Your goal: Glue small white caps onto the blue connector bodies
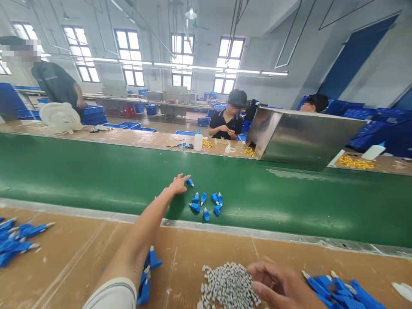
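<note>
My left hand [179, 184] reaches far out over the green conveyor belt [96, 171], fingers stretched out and apart. A small blue plastic part with a pale tip [190, 182] is at its fingertips; whether they touch it is hard to see. Several similar blue parts [206, 214] lie in a loose group on the belt just beyond. Near the bottom edge, my right hand [280, 283] is at the right side of a pile of small grey pieces [228, 285]. Its thumb and fingers are curved with a gap between them, and nothing shows in them.
Blue parts lie heaped on the near table at left [19, 240], under my left forearm [146, 279] and at right [341, 292]. Across the belt are a white bottle [198, 141], gold-coloured pieces [355, 162], a metal box [305, 135], a fan [60, 116] and co-workers.
</note>
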Action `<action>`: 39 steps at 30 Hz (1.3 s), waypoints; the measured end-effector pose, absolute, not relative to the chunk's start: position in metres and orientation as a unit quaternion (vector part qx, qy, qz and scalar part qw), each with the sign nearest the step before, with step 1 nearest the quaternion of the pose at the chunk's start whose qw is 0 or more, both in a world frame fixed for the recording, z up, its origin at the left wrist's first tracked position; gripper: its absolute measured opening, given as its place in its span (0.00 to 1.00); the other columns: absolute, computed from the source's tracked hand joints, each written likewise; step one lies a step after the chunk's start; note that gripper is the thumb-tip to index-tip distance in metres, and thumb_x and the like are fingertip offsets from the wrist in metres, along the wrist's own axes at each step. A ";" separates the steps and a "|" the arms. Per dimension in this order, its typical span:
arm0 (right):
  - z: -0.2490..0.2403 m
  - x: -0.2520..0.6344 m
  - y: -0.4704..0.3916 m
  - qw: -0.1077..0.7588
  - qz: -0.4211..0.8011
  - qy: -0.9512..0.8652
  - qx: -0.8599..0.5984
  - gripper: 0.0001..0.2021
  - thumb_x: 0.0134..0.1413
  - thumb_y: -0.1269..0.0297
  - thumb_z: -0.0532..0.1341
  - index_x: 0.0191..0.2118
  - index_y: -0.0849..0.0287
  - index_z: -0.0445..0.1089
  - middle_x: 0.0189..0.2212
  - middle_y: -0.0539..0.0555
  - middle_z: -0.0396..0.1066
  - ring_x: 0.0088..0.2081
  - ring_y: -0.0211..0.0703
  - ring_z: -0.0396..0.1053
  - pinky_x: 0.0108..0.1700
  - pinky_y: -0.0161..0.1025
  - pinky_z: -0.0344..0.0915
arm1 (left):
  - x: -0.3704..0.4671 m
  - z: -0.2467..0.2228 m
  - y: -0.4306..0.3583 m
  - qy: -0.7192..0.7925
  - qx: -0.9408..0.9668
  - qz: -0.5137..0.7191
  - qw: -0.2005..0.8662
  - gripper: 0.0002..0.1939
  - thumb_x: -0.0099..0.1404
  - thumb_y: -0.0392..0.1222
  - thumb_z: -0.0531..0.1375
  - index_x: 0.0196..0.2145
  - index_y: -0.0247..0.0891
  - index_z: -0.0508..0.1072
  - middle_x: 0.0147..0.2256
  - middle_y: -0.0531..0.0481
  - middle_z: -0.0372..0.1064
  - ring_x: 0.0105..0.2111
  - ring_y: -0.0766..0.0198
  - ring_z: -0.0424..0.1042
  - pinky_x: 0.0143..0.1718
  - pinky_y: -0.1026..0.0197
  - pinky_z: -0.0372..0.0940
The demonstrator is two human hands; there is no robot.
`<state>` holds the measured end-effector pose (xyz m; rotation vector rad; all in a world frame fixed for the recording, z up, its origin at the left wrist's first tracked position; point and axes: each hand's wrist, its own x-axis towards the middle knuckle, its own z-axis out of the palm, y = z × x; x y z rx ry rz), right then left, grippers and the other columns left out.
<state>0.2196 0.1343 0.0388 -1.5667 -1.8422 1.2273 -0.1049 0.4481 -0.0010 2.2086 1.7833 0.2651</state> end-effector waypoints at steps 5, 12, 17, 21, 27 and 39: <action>0.012 0.182 0.225 0.197 0.368 -0.651 -0.634 0.33 0.50 0.55 0.65 0.62 0.57 0.63 0.53 0.59 0.66 0.38 0.45 0.73 0.43 0.41 0.68 | -0.094 -0.014 0.474 0.563 0.814 0.050 0.135 0.19 0.69 0.47 0.60 0.55 0.38 0.69 0.56 0.41 0.67 0.51 0.53 0.70 0.51 0.44 0.69; -0.036 0.134 0.333 0.125 0.314 -0.664 -0.667 0.77 0.19 0.54 0.80 0.73 0.45 0.29 0.69 0.67 0.32 0.56 0.68 0.67 0.55 0.56 0.62 | -0.142 -0.006 0.436 0.499 0.836 -0.018 0.229 0.45 0.50 0.53 0.72 0.63 0.46 0.64 0.56 0.44 0.66 0.51 0.51 0.72 0.53 0.52 0.67; -0.043 0.108 0.381 0.121 0.354 -0.693 -0.617 0.79 0.14 0.52 0.80 0.72 0.51 0.31 0.66 0.68 0.40 0.61 0.69 0.60 0.61 0.56 0.58 | -0.123 -0.020 0.410 0.498 0.831 -0.019 0.246 0.72 0.29 0.55 0.77 0.69 0.44 0.50 0.62 0.37 0.54 0.59 0.38 0.65 0.60 0.49 0.60; -0.040 0.090 0.398 0.130 0.378 -0.698 -0.594 0.74 0.10 0.63 0.81 0.70 0.52 0.44 0.64 0.64 0.44 0.57 0.64 0.65 0.59 0.54 0.61 | -0.096 -0.026 0.415 0.506 0.824 -0.014 0.256 0.62 0.28 0.55 0.77 0.63 0.43 0.62 0.56 0.39 0.58 0.49 0.39 0.72 0.52 0.46 0.66; -0.039 0.088 0.391 0.199 0.413 -0.671 -0.582 0.36 0.53 0.63 0.70 0.64 0.55 0.56 0.62 0.61 0.56 0.54 0.56 0.65 0.55 0.56 0.65 | -0.106 -0.023 0.411 0.502 0.824 0.023 0.260 0.46 0.37 0.54 0.74 0.55 0.44 0.69 0.49 0.45 0.63 0.44 0.48 0.72 0.46 0.52 0.68; -0.036 0.087 0.375 0.254 0.590 -0.562 -0.521 0.21 0.64 0.63 0.63 0.60 0.58 0.64 0.55 0.59 0.67 0.47 0.49 0.73 0.45 0.49 0.75 | -0.104 -0.024 0.381 0.533 0.807 0.045 0.250 0.44 0.38 0.51 0.71 0.54 0.40 0.67 0.48 0.45 0.66 0.37 0.54 0.72 0.38 0.56 0.67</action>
